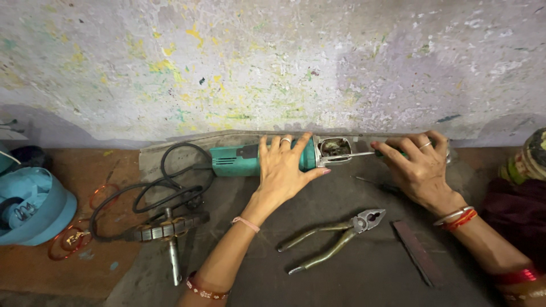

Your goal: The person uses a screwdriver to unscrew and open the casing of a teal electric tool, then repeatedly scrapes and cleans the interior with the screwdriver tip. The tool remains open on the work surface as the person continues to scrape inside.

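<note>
Where the dark mat meets the wall, a teal angle grinder (pixel 250 159) lies on its side at twelve o'clock, its gear end opened so the metal innards (pixel 335 149) show. The left hand (pixel 284 167) lies over the body, fingers wrapped across it, seemingly to keep the housing from rolling. The right hand (pixel 418 167), at two o'clock, has its grip clenched on a green-handled screwdriver (pixel 364 153) whose shaft points into the open end, level with the casing.

- Black power cord (pixel 170 187): loosely coiled at ten o'clock, trailing from the grinder's tail.
- Motor armature (pixel 168 230): laid flat at eight o'clock, shaft toward the viewer.
- Combination pliers (pixel 335 239): at five o'clock, jaws toward the right hand, within reach.
- Flat dark bar (pixel 418 253): at four o'clock.
- Blue plastic housing (pixel 34 207) and copper wire loops (pixel 68 239): at nine o'clock, off the mat.

Surface: worn grey mat (pixel 364 273) over a reddish floor (pixel 68 273). Backdrop: pale, paint-flecked wall (pixel 273 62). Dark cloth (pixel 515 210) at three o'clock.
</note>
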